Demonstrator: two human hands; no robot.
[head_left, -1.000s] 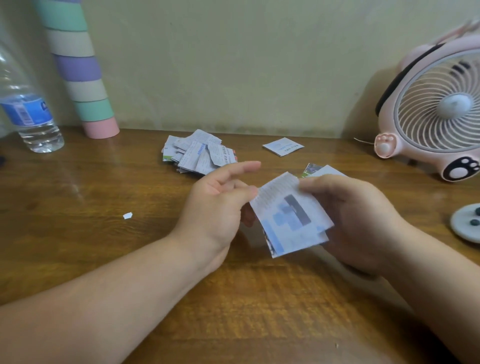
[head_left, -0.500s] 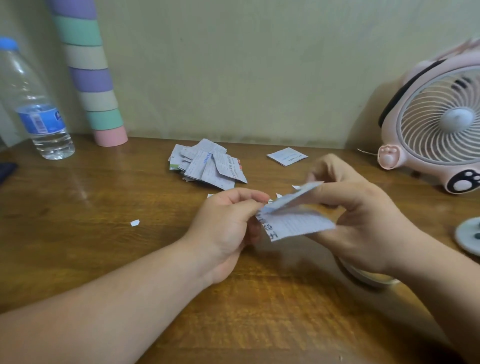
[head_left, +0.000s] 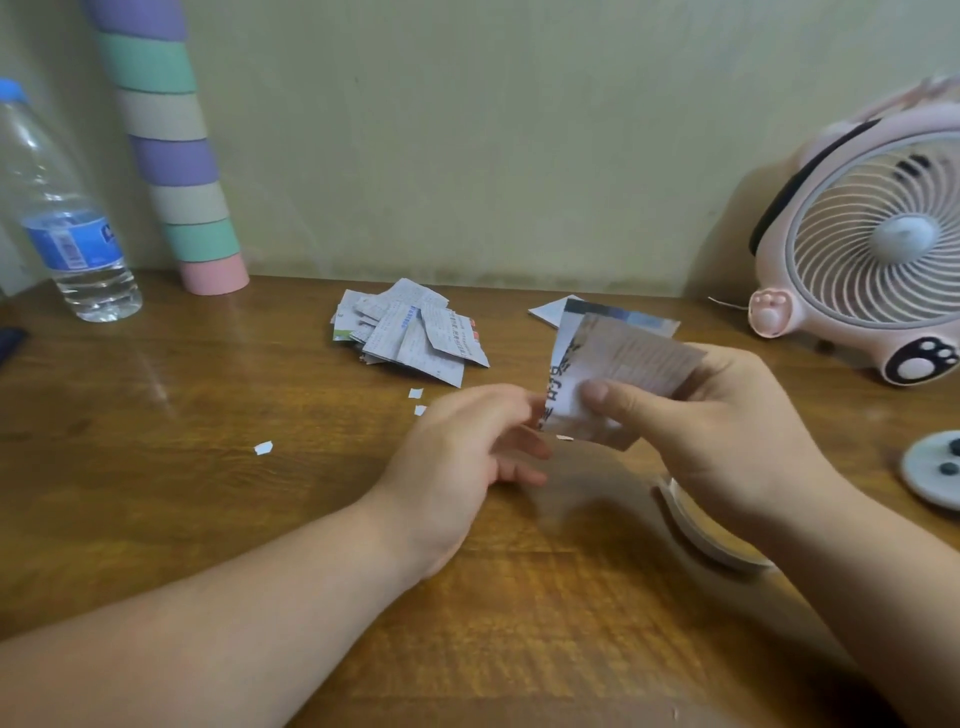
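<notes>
Fingers (head_left: 602, 395) of right hand (head_left: 727, 431) pinch two paper pieces (head_left: 636, 358) near one pile (head_left: 410, 332).

Clutter lined the wooden table's (head_left: 156, 493) far edge.
A water bottle (head_left: 78, 249) sat at ten o'clock beside a striped tube (head_left: 171, 161), paper slips (head_left: 410, 332) heaped at twelve, a pink fan (head_left: 872, 249) at two.

Perhaps folded paper (head_left: 623, 364) in right hand (head_left: 727, 441)

1. Dim, warm indoor light with a yellowish cast overall.
2. Pale glare streak on the tabletop (head_left: 156, 374), left side.
3. Soft shadow below the hands.
4. Motion blur on left hand (head_left: 467, 441) and paper (head_left: 623, 364); print unreadable.
5. Wide-angle bend: bottle (head_left: 67, 208) and fan (head_left: 872, 244) lean at the edges.
</notes>
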